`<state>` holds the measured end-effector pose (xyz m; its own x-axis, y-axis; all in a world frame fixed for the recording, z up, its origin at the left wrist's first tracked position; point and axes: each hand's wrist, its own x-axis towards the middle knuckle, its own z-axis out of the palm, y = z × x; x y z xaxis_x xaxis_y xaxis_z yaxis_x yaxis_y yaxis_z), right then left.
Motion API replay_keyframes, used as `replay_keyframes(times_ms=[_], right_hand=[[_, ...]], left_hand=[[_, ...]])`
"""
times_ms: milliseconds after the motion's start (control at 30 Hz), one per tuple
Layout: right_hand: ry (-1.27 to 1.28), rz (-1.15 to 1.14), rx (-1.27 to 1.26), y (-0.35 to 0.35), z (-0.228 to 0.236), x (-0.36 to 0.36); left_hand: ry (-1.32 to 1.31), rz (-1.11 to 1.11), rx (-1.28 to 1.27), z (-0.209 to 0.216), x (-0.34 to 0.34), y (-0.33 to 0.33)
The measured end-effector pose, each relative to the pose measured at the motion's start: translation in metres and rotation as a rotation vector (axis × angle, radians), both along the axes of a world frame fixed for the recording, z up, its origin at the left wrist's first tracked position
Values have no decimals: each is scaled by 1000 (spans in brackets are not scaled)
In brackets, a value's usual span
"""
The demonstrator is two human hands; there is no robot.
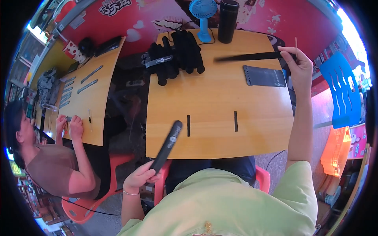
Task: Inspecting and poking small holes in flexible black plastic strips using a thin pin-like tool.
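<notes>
My left hand (pixel 138 179) is closed on the lower end of a flat black strap (pixel 167 145) with a rounded tip and pale printing. It holds the strap tilted up, off the table's front left edge. Over the table's far right side, my right hand (pixel 298 65) pinches a long black strip (pixel 252 57) that points left and is blurred at its far end. A thin brownish stick-like thing (pixel 296 43) rises by its fingers; whether it is held I cannot tell. Below that strip lies a dark grey flat pouch (pixel 264 76).
Two short black strips (pixel 188 126) lie apart near the wooden table's (pixel 212 145) front. Black gloves (pixel 177 55) are heaped at the far left, beside a blue fan (pixel 203 19) and a black tumbler (pixel 228 21). A co-worker (pixel 59 165) handles something small at another table (pixel 98 114).
</notes>
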<state>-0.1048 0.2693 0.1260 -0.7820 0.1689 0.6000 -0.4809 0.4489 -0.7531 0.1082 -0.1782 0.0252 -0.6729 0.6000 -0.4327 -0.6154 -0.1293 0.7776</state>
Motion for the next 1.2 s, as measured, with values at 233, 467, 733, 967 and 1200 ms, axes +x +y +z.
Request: replay_keyframes(times_ms=[233,467,733,967,1200], right_hand=[[-16,-18,297,-8,-27,26],[152,-127,397,-14,-54,4],[156,-66,706,-25,-132,-16],[-16,174,658,-39,-141,13],[-152,-313,677,16,-165,-18]], left_hand=[[54,291,158,-9,-17,25],[122,271,187,-11,-31,46],[86,327,197,-13,-28,54],[53,352,160,-17,-31,54],[13,376,177,-15,-35,59]])
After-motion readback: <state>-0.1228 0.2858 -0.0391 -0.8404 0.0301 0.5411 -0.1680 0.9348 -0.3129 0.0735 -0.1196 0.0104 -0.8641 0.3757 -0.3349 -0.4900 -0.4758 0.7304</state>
